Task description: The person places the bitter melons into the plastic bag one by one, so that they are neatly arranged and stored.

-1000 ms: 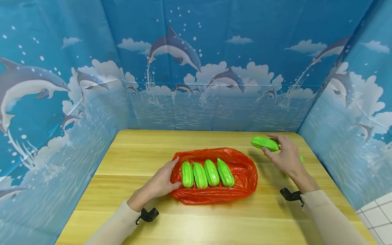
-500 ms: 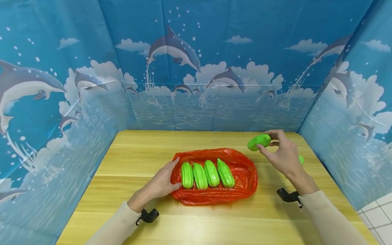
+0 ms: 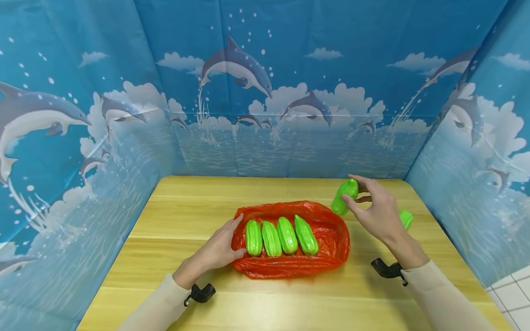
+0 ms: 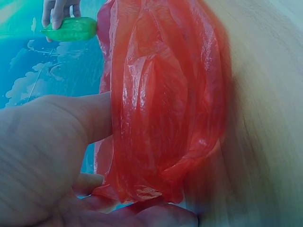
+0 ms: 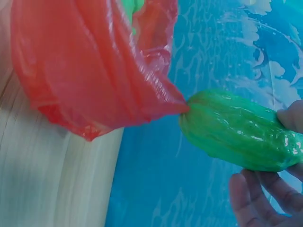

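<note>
An opened red plastic bag (image 3: 290, 269) lies on the table with several shiny green ridged gourds (image 3: 285, 235) side by side in it. My left hand (image 3: 215, 243) holds the bag's left rim; in the left wrist view the thumb goes behind the red film, with fingers under its lower edge. Beyond the bag's right rim, my right hand (image 3: 377, 207) grips another green ridged gourd (image 3: 344, 196) between thumb and fingers, raised and tilted. In the right wrist view that gourd's free end (image 5: 189, 113) overlaps the pointed edge of the bag.
One more green gourd (image 3: 406, 219) lies on the table to the right, partly behind my right wrist. The wooden tabletop (image 3: 174, 220) is bordered at the back and sides by a blue dolphin-print curtain (image 3: 290, 151). White floor tiles (image 3: 511, 296) show at the lower right.
The right hand has brought its gourd left to the bag's right rim and turned it from lying crosswise to steeply tilted. The left hand and bag have stayed put.
</note>
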Demonstrator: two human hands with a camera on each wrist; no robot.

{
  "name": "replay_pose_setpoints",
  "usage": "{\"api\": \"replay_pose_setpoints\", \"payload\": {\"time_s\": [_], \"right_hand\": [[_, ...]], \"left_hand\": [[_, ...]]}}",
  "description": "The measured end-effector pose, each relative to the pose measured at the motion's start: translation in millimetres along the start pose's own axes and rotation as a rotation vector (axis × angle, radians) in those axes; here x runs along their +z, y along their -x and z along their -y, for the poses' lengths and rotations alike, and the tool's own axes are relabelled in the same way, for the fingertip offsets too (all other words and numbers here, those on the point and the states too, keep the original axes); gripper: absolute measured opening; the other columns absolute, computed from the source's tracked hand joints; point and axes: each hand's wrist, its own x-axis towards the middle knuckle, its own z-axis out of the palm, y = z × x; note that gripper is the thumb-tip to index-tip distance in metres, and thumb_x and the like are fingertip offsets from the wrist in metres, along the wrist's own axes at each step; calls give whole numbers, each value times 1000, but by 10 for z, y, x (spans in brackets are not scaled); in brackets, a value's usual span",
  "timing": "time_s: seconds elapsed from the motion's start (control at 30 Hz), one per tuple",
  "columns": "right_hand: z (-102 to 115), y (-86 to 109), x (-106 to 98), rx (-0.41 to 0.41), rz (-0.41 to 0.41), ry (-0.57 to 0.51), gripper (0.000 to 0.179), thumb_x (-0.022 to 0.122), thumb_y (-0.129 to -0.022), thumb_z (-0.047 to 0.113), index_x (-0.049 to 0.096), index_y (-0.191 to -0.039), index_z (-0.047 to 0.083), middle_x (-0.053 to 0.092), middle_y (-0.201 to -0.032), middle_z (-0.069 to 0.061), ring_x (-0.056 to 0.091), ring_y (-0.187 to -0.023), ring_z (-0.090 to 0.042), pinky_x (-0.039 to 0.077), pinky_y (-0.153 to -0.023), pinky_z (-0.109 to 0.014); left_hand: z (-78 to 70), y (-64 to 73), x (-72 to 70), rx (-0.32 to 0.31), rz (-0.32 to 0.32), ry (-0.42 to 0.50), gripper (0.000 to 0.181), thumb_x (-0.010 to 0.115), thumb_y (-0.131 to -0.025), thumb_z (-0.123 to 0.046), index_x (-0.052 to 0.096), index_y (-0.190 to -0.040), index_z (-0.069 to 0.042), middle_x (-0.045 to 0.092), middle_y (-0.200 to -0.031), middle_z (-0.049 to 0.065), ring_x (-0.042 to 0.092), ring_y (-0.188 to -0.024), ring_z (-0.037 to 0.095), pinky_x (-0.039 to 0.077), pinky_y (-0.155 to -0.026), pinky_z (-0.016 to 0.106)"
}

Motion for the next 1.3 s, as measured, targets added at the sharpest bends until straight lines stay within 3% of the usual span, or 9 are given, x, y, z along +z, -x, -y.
{"api": "replay_pose_setpoints", "payload": {"time_s": [0.1, 0.23, 0.3, 0.4, 0.63, 0.93, 1.3], "right_hand": [[44, -10, 3, 12, 37, -18, 65, 92, -98, 3, 66, -157, 0, 81, -122, -22, 78, -100, -34, 64, -81, -12], [84, -7, 9, 34, 112, -30, 64, 91, -100, 6, 59, -156, -2, 82, -122, -23, 82, -98, -35, 73, -78, -33], [97, -4, 8, 41, 143, -32, 65, 89, -102, 7, 56, -157, -2, 82, -124, -25, 83, -97, -36, 74, -79, -44], [133, -13, -7, 40, 158, -50, 65, 89, -103, 7, 54, -158, 0, 81, -128, -27, 84, -97, -37, 74, -81, -50], [238, -49, -51, 25, 155, -52, 60, 88, -104, 7, 59, -157, 2, 80, -134, -24, 85, -100, -38, 74, -85, -49], [272, -27, 3, 12, 237, -36, 58, 89, -104, 10, 64, -156, 2, 76, -134, -23, 85, -100, -36, 75, -80, -45], [320, -33, 83, 81, 463, -41, 53, 84, -110, 19, 63, -158, 9, 74, -143, -24, 83, -111, -37, 72, -92, -49]], "left_hand": [[-8, -8, -15, 5, -6, -1, 105, 91, -100, -16, 30, -185, -7, 37, -189, 24, 40, -174, 50, 40, -139, 70], [-11, -10, -18, 2, -4, -4, 105, 91, -100, -16, 30, -185, -7, 37, -189, 24, 39, -174, 50, 40, -139, 69], [-8, -7, -9, -4, 3, -2, 105, 91, -101, -16, 29, -186, -8, 36, -189, 24, 39, -174, 50, 40, -139, 69], [-10, -7, -2, -1, 2, -3, 105, 91, -101, -16, 29, -186, -8, 36, -189, 24, 40, -174, 50, 41, -139, 69], [-6, -7, -1, 12, -6, 0, 105, 91, -100, -15, 29, -185, -5, 36, -189, 23, 40, -174, 49, 41, -140, 67], [-13, 7, 14, 1, -3, 2, 106, 91, -100, -15, 29, -185, -5, 37, -189, 23, 40, -174, 48, 41, -140, 66], [-22, 24, 13, 3, -4, -7, 107, 92, -100, -16, 28, -186, -7, 37, -189, 23, 41, -174, 48, 41, -140, 66]]}}
